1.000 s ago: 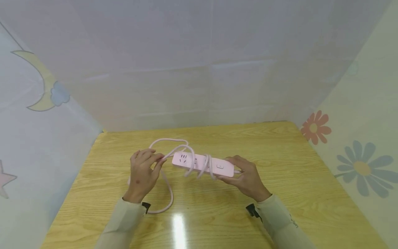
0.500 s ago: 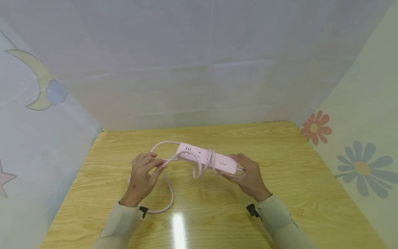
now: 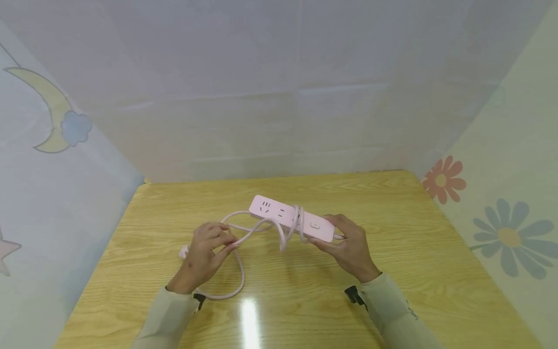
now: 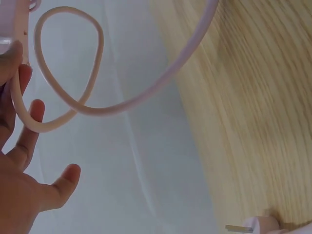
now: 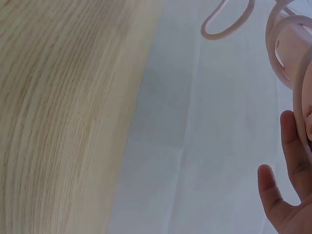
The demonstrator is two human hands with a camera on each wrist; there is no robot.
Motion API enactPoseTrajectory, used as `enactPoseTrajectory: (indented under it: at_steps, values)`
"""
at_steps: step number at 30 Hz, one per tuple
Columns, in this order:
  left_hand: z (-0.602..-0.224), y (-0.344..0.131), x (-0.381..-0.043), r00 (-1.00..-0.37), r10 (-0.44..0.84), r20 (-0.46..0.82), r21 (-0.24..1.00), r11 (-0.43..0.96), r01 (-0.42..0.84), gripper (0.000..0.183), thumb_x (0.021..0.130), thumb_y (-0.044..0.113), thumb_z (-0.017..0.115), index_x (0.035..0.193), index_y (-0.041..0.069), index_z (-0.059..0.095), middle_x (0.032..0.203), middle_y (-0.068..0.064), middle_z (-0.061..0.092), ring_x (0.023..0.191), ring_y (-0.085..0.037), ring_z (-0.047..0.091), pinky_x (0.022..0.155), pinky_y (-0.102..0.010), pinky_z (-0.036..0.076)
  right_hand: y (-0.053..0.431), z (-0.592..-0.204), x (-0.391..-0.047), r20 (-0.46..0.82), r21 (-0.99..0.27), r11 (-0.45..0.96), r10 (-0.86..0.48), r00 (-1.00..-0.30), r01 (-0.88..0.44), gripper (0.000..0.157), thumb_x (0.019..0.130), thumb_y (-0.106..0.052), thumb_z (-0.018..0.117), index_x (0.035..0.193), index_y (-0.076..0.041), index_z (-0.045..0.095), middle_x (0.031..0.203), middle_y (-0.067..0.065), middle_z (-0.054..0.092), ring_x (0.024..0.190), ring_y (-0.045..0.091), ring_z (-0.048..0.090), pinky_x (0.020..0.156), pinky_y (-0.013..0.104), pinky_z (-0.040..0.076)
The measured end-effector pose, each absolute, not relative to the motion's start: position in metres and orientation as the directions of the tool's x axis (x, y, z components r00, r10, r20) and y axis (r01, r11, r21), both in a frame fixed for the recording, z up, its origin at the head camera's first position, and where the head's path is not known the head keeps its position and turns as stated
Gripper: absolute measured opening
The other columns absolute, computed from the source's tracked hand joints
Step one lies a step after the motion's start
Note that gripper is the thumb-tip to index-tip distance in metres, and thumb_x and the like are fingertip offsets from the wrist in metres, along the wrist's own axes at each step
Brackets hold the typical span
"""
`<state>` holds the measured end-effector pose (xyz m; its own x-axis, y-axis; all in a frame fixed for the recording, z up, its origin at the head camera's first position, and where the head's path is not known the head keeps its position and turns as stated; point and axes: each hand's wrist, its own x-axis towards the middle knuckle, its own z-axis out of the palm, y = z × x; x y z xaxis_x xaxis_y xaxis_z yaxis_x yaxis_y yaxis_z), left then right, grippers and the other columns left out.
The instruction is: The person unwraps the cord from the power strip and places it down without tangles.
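A pink power strip [image 3: 279, 212] is held up above the table in the head view, tilted with its left end higher. My right hand [image 3: 352, 246] grips its right end, thumb on the top edge and fingers beneath. The strip's pink cord [image 3: 242, 278] winds around the body near the switch, and a slack bend hangs below. With thumb and fingertips, my left hand [image 3: 205, 252] pinches the cord left of the strip. More cord loops behind and below that hand. The plug [image 3: 183, 251] lies on the table beside it; the left wrist view shows the plug's prongs [image 4: 239, 227].
The wooden table [image 3: 414, 252] runs up to a pale cloth wall [image 3: 279, 135] at the back. Cloth side walls carry a moon print [image 3: 54, 109] on the left and flower prints [image 3: 509, 237] on the right.
The strip's left end has swung up and slightly right. A cord turn near that end has come off over it. My left hand has shifted slightly down and right, uncovering the plug.
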<state>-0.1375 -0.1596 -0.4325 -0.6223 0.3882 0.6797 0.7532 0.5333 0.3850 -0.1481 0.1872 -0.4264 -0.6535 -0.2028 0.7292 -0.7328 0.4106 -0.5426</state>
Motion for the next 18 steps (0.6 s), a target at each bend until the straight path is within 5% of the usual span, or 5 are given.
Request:
enactPoseTrajectory:
  at_steps: [18]
  values:
    - [-0.4410,-0.1541,-0.1345,-0.691,0.506,0.516,0.364,0.602,0.711,0.016,0.073,0.008,0.088,0.085,0.014,0.078,0.084,0.009,0.067,0.107,-0.027,0.062,0.098,-0.063,0.039,0.1902,-0.4287,-0.1474,0.728,-0.581,0.352,-0.180,-0.662,-0.734,0.054,0.061,0.002,0.091,0.111,0.002,0.070,0.101,0.015,0.071,0.089,0.013,0.064,0.074,0.016,0.050]
